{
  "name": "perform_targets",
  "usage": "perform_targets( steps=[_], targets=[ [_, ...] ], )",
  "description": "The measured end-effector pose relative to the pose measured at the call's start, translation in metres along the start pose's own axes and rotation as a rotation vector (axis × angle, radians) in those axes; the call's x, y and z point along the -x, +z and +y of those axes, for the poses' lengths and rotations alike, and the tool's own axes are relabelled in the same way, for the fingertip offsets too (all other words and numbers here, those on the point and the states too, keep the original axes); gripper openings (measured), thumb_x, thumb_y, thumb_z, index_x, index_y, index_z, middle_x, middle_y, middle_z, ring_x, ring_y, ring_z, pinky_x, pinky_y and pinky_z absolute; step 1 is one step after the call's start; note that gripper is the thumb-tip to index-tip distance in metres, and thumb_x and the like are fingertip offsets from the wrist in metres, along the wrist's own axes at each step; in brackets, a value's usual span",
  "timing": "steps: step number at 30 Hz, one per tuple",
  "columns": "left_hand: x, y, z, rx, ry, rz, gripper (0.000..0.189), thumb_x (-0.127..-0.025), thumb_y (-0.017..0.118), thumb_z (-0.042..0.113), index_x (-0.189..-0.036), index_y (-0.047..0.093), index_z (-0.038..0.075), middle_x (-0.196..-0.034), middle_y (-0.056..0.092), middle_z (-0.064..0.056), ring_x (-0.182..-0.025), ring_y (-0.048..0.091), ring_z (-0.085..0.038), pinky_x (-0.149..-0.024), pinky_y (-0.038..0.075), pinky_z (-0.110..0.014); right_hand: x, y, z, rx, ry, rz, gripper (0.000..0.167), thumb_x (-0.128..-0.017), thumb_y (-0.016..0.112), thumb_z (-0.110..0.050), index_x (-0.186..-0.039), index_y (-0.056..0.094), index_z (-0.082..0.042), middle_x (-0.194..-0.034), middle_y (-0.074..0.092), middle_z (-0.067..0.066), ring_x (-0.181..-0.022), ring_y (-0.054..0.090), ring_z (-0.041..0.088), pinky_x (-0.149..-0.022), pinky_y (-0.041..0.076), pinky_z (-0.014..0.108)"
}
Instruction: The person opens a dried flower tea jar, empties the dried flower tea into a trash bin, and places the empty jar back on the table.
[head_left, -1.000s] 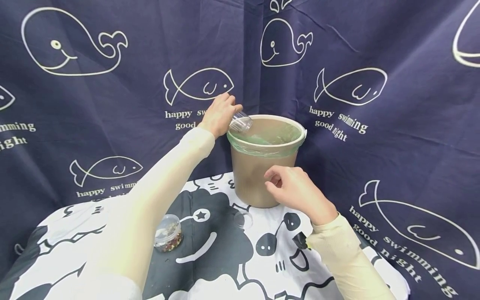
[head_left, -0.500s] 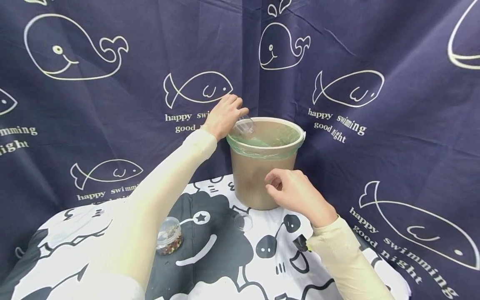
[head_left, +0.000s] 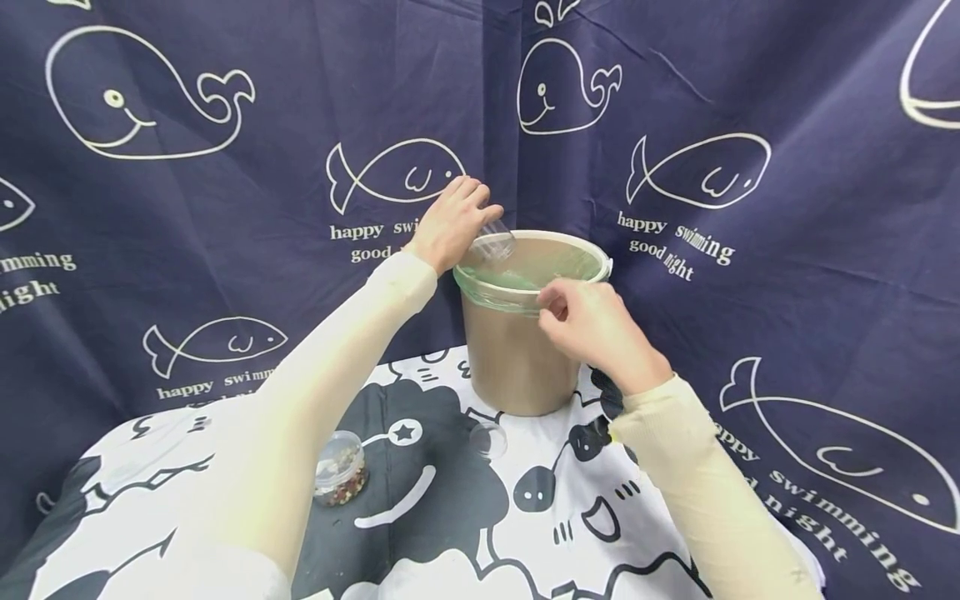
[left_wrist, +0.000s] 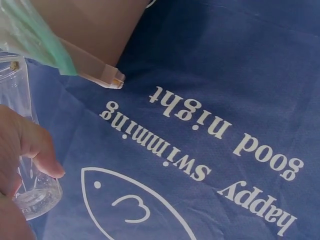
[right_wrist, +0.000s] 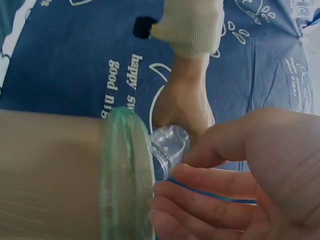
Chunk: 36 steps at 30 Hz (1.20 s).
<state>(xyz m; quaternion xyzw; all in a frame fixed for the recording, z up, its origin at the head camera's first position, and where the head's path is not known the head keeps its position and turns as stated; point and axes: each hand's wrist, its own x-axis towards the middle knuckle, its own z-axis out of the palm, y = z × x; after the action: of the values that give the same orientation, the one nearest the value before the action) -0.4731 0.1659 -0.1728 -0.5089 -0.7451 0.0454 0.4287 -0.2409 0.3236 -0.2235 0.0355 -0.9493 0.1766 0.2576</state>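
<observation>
My left hand (head_left: 453, 223) grips a clear jar (head_left: 497, 242) at the left side of the bin's mouth. The jar is tipped, its open end pointing down into the bin; a small brown bit clings near its rim in the left wrist view. A tall beige bin (head_left: 521, 367) stands on the table, a green plastic liner (head_left: 491, 293) folded over its rim. Close to the front right of that rim is my right hand (head_left: 600, 333), fingers loosely bent and holding nothing. In the right wrist view its fingertips (right_wrist: 167, 192) overlap the rim.
Left of the bin, a small clear round tub (head_left: 341, 471) of mixed coloured bits stands on the patterned tablecloth (head_left: 450, 517). A clear round lid (head_left: 489, 440) lies in front of the bin. Blue printed curtains (head_left: 375, 67) hang close behind and right.
My right hand has risen from low in front of the bin to near its rim. My left hand has shifted slightly up and right with the jar.
</observation>
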Motion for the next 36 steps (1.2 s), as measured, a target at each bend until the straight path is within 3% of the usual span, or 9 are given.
perform_targets(
  steps=[9,14,18,23,28,36],
  targets=[
    [-0.003,-0.004,0.007,0.004,-0.011,0.053,0.032,-0.094,0.051,-0.007,-0.112,0.071,0.011,-0.114,0.063,-0.014,-0.116,0.053,-0.035,-0.113,0.034,-0.042,-0.053,-0.004,0.002,0.031,0.005,0.132,0.043,-0.086,0.064,-0.015,-0.125,0.066,0.002,-0.117,0.071,0.021,-0.112,0.065,0.039,-0.098,0.049,0.053],
    [-0.004,-0.005,0.013,-0.011,-0.023,0.037,0.032,-0.093,0.056,-0.007,-0.114,0.07,0.011,-0.116,0.063,-0.014,-0.118,0.053,-0.034,-0.113,0.034,-0.043,-0.083,0.011,0.004,0.075,-0.012,0.119,0.063,-0.087,0.071,-0.025,-0.138,0.056,0.008,-0.133,0.062,0.028,-0.126,0.056,0.045,-0.111,0.039,0.052],
    [-0.005,-0.007,0.018,-0.016,-0.028,0.02,0.031,-0.093,0.057,-0.005,-0.117,0.07,0.01,-0.118,0.063,-0.013,-0.12,0.053,-0.034,-0.116,0.033,-0.042,-0.1,0.023,0.005,0.115,-0.02,0.097,0.07,-0.084,0.078,-0.033,-0.135,0.056,0.01,-0.127,0.065,0.029,-0.123,0.057,0.045,-0.112,0.037,0.05],
    [-0.008,-0.01,0.022,-0.061,-0.021,0.008,0.029,-0.095,0.053,-0.002,-0.116,0.069,0.01,-0.12,0.063,-0.013,-0.121,0.052,-0.033,-0.117,0.031,-0.042,-0.108,0.032,0.008,0.119,0.007,0.093,0.067,-0.08,0.081,-0.036,-0.129,0.062,0.005,-0.119,0.069,0.026,-0.115,0.059,0.047,-0.103,0.044,0.052],
    [-0.012,-0.013,0.023,-0.117,0.005,-0.006,0.028,-0.096,0.053,-0.001,-0.116,0.068,0.011,-0.123,0.063,-0.013,-0.123,0.052,-0.032,-0.117,0.032,-0.042,-0.109,0.033,0.009,0.108,0.039,0.099,0.069,-0.079,0.081,-0.037,-0.131,0.062,0.003,-0.12,0.07,0.024,-0.116,0.06,0.045,-0.1,0.048,0.053],
    [-0.012,-0.014,0.024,-0.185,0.017,-0.05,0.036,-0.094,0.057,-0.003,-0.128,0.061,0.01,-0.127,0.062,-0.012,-0.127,0.05,-0.031,-0.12,0.028,-0.039,-0.109,0.033,0.008,0.092,0.061,0.109,0.067,-0.077,0.081,-0.037,-0.127,0.064,0.003,-0.11,0.072,0.023,-0.101,0.068,0.043,-0.088,0.053,0.053]
  ],
)
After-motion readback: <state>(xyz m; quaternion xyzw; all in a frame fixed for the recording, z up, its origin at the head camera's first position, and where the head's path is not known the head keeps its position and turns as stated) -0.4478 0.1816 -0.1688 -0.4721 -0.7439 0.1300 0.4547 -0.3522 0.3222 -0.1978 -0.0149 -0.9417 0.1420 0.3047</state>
